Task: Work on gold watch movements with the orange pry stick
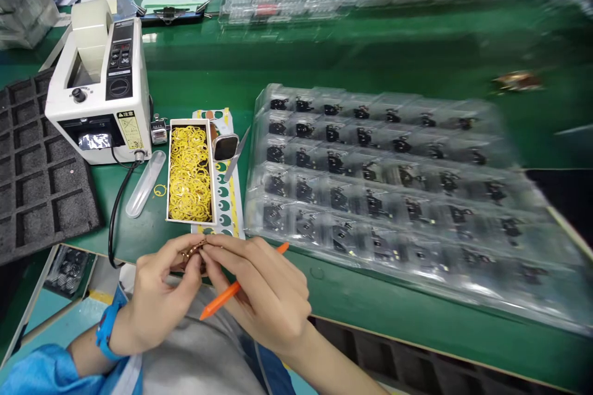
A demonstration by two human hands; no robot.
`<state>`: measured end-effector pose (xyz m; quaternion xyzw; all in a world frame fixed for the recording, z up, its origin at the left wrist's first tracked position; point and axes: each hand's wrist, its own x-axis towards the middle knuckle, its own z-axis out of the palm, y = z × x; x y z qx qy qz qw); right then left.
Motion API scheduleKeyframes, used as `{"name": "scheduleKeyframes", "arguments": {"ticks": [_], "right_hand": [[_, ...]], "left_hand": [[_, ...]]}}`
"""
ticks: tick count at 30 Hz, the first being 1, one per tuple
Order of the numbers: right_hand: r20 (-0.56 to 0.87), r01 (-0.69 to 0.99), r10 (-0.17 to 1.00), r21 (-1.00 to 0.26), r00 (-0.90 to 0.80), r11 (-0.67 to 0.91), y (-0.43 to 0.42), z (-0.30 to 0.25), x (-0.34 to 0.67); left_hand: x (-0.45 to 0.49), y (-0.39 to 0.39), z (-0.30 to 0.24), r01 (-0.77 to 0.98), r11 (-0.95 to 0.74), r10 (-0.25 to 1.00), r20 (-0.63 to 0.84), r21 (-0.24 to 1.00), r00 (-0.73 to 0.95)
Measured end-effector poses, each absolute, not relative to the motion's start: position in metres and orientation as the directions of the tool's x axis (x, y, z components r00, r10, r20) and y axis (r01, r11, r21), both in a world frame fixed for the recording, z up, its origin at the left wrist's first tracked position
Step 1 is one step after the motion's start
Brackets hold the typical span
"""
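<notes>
Fingers of the left hand (160, 299) and right hand (262, 293) close tightly on a small copper part (193, 250), with an orange stick (221, 296) alongside; a fumbled grip could drop it.

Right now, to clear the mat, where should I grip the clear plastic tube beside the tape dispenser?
Probably mid-length, from above. The clear plastic tube lies slanted on the green mat, long and narrow, between a black cable and a small yellow ring.
</notes>
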<state>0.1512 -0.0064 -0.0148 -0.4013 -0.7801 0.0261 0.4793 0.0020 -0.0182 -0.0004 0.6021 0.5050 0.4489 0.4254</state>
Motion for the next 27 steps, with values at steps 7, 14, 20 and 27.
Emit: {"name": "scheduleKeyframes", "arguments": {"ticks": [7,14,20,27], "right_hand": [[0.720,0.609,0.658,-0.425,-0.221,0.670,-0.007,-0.016,0.150],[0.731,0.643,0.654,-0.410,-0.192,0.647,-0.008,-0.016,0.147],[0.743,0.635,0.634,-0.387,-0.214,0.668,-0.008,-0.019,0.147],[0.690,0.574,0.701,-0.506,-0.179,0.644,-0.020,-0.015,0.147]], "left_hand": [[0.005,-0.016,0.001,0.172,-0.052,0.997,0.041,0.984,0.068],[0.005,-0.018,0.002,0.180,-0.015,0.998,0.003,0.984,0.068],[0.005,-0.015,0.001,0.061,0.128,0.991,-0.130,0.990,0.016],[0.004,-0.004,-0.006,-0.200,0.293,0.956,-0.293,0.935,0.028]]}}
